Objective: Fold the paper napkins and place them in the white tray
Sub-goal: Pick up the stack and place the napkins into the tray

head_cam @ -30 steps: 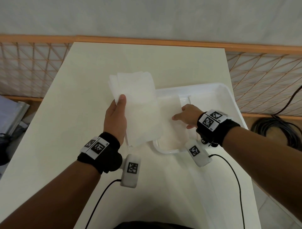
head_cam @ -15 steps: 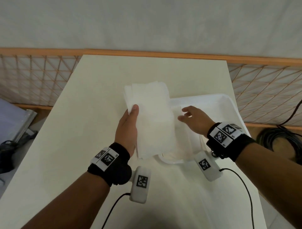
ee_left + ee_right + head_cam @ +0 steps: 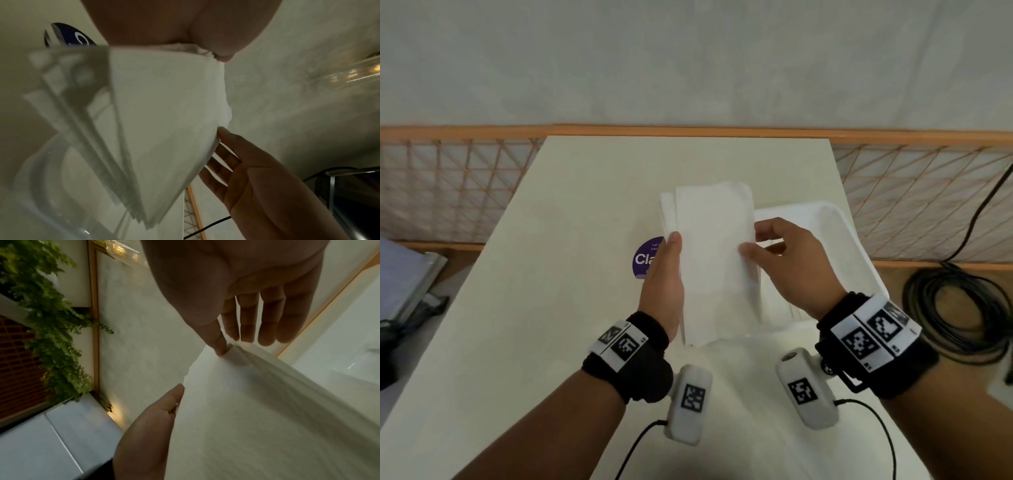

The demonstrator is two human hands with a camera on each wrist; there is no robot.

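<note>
My left hand (image 3: 666, 274) grips a thick stack of white paper napkins (image 3: 717, 260) by its left edge and holds it above the table, thumb on top. My right hand (image 3: 777, 253) is at the stack's right edge. Its thumb tip (image 3: 221, 350) touches the top napkin's edge, where a small flap is lifted, and its fingers (image 3: 267, 327) stay straight. From below, the stack (image 3: 164, 113) fans out into several layers, with the right hand's fingers (image 3: 224, 146) at its side. The white tray (image 3: 835, 219) lies on the table just right of the stack, partly hidden by my right hand.
A round purple label (image 3: 643, 260) lies on the cream table (image 3: 551, 308) under my left hand. An orange lattice railing (image 3: 448, 185) runs behind and beside the table. Coiled black cable (image 3: 959, 308) lies on the floor at the right.
My right hand has left the tray and moved left to the stack's right edge. My left hand has kept its hold on the stack. The purple label has come into view.
</note>
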